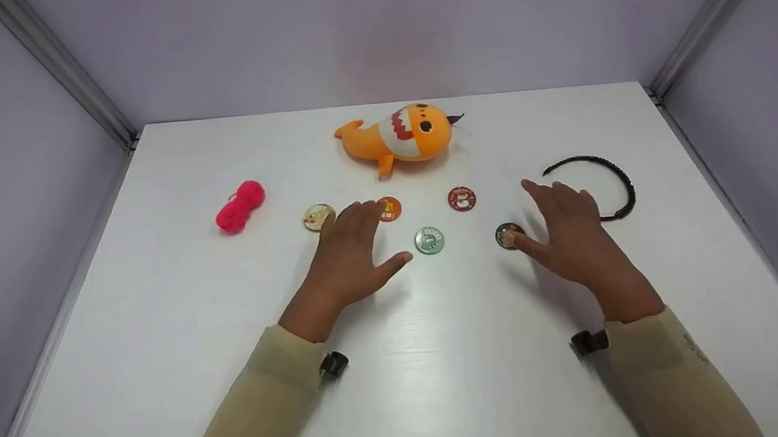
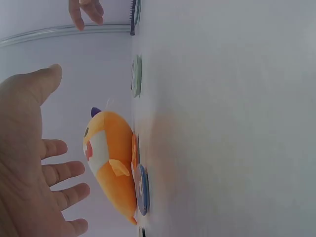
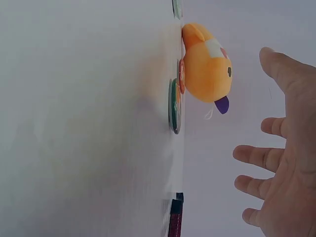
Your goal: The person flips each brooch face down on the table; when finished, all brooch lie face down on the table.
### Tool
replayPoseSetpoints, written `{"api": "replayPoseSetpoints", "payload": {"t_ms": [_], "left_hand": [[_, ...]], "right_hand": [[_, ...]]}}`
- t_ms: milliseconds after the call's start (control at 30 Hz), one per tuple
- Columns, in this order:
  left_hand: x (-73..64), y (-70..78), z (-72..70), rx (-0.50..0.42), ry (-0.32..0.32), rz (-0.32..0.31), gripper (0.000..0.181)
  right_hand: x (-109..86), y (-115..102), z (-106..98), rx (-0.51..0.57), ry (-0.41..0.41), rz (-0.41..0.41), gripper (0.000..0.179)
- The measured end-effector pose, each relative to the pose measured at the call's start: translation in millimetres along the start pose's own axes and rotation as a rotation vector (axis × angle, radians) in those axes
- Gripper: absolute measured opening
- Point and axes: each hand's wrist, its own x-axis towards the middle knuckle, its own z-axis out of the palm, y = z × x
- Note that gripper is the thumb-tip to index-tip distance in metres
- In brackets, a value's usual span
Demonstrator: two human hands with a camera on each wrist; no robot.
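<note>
My left hand (image 1: 350, 253) hovers above the table with fingers spread, holding nothing. Around it lie a cream round badge (image 1: 316, 216), an orange badge (image 1: 392, 208) partly covered by the fingers, and a pale green badge (image 1: 429, 240) beyond the thumb. A blue-edged badge (image 2: 142, 190) shows in the left wrist view; the hand hides it from the head view. My right hand (image 1: 571, 235) also hangs over the table, fingers apart and holding nothing. In the head view its thumb overlaps a dark badge (image 1: 503, 235); the right wrist view shows the hand apart from the badges.
An orange shark plush (image 1: 417, 133) lies on its side at the back of the white table (image 1: 416, 383). A red badge (image 1: 462, 199) is in front of it. Pink yarn (image 1: 240, 206) lies at left, a dark curved headband (image 1: 626, 186) at right. Walls (image 1: 388, 31) enclose the table.
</note>
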Motion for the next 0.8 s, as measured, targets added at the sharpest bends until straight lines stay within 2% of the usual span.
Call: {"api": "replayPoseSetpoints", "payload": {"t_ms": [133,367,633,800], "left_hand": [[4.9,6.5,4.7,-0.002,-0.009,0.02,0.088],[10.0,18.0,9.3,-0.005,-0.065,0.014,0.09],[18.5,31.8,16.7,-0.051,-0.126,0.003,0.092],[23.4,38.9,20.2,-0.074,-0.151,0.023,0.091]], "right_hand": [[0.0,-2.1,-1.3,0.005,-0.015,0.022,0.092],[1.9,-0.5,0.5,-0.007,-0.037,0.041,0.088],[2.9,5.4,5.5,0.03,-0.023,0.016,0.082],[2.8,6.9,6.7,0.033,-0.031,0.006,0.079]]}}
